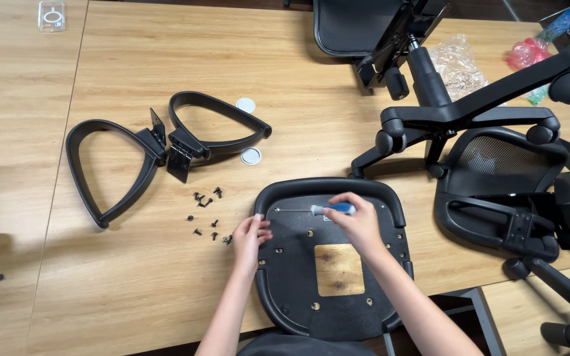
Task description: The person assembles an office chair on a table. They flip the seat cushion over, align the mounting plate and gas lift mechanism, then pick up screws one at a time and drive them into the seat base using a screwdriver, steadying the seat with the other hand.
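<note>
Seat pan (311, 290) is lying upside down at the near edge of the bench (133, 290), hanging a bit over it, with a square cutout in the middle showing the wood. Left hand (249, 238) is resting on the pan's left rim, fingers curled over the edge and gripping it. Right hand (359, 221) is wrapped around a screwdriver (318, 209), fingers closed on the blue handle. The screwdriver is lying nearly flat over the pan's far side, long axis running left to right, tip pointing left toward a hole near the rim.

Just left of the pan, screws (207, 214) are sitting scattered on the bench, right beside the left hand. Further back on the left, two armrests (166, 142) are lying flat, brackets touching in the middle, with two white caps (248, 130) next to them. To the right, the star base (470, 112) is lying tipped over with casters sticking out, crowding the pan's right side along with the mesh back (503, 178). Way at the back, crumpled plastic wrap (456, 59) and a clear case (51, 14) are sitting in the corners.
</note>
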